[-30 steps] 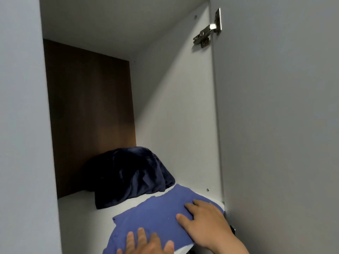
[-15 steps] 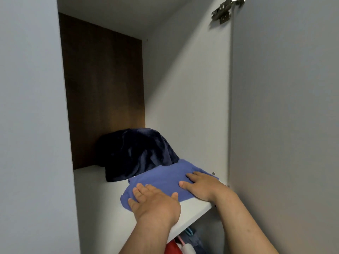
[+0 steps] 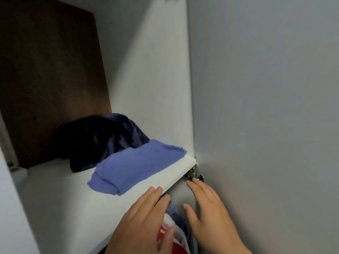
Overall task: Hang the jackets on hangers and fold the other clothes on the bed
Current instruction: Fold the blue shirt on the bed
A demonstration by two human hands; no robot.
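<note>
Periwinkle-blue folded garment [image 3: 135, 169], dark navy bundle [image 3: 99, 138], white shelf [image 3: 60, 195], brown back panel [image 3: 49, 74].

Shelf's [image 3: 55, 189] left half and front lie open; shirt [image 3: 135, 167] and dark bundle [image 3: 99, 138] crowd its right back

I see a folded blue shirt [image 3: 135, 169] lying on the white wardrobe shelf [image 3: 55, 198], its far edge resting against a crumpled navy garment [image 3: 99, 138] in front of the brown back panel [image 3: 51, 79]. My left grip [image 3: 143, 222] is flat with straight fingers, its tips at the shelf's front edge. My right grip [image 3: 207, 213] is spread and holding nothing below the shelf, beside the grey door [image 3: 266, 125], fingertips just under the metal hinge [image 3: 192, 174]. Red and white clothes [image 3: 168, 233] show between them.
</note>
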